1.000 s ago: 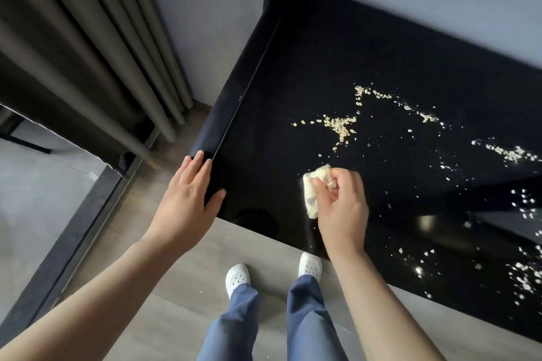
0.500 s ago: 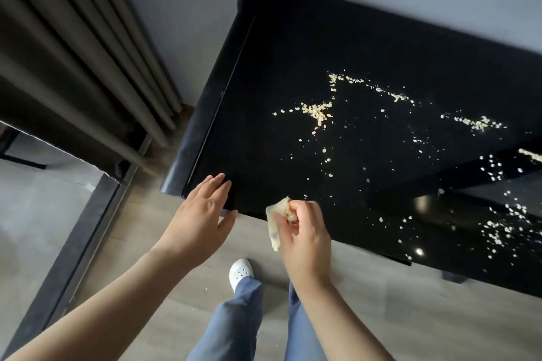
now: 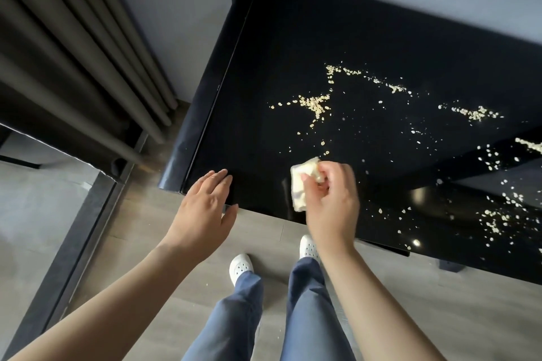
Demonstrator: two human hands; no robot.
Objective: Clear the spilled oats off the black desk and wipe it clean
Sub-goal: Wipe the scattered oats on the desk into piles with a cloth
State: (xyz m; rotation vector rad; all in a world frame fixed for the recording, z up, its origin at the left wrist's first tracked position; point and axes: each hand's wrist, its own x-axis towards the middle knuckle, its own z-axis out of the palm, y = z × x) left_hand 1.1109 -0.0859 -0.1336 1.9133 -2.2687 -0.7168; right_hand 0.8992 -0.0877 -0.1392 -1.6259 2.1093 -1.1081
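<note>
- Oats (image 3: pixel 313 105) lie scattered on the desk (image 3: pixel 264 67). There is a thick clump at mid-frame, a thin line running up and right from it, more clumps toward the right edge, and loose flakes at lower right.
- We see the right hand (image 3: pixel 331 199) pinching a small cream cloth (image 3: pixel 300 187) between thumb and curled fingers. It is just over the desk's near edge, below the mid-frame clump.
- Left hand (image 3: pixel 202 208) is flat with fingers straight and holds nothing, at the desk's lower left corner. We cannot tell if it touches the top.
- Progress, as we judge it, is early, with nearly all the oats on the top. The left strip of the desk shows no flakes, but we can't say it was wiped.
- Left to do: gather the clumps, get them off the desk, then wipe the whole top.
- No bin or pan is in view, so we can't tell where the oats should go.
- Hidden or unclear:
  - The desk's right part is cut off by the frame.
  - The glossy top mirrors light at lower right, so some specks there may be glare.
  - Fingers cover part of the cloth, and it could be paper.
  - Pale specks on the floor (image 3: pixel 440 316) are too small to name.
</note>
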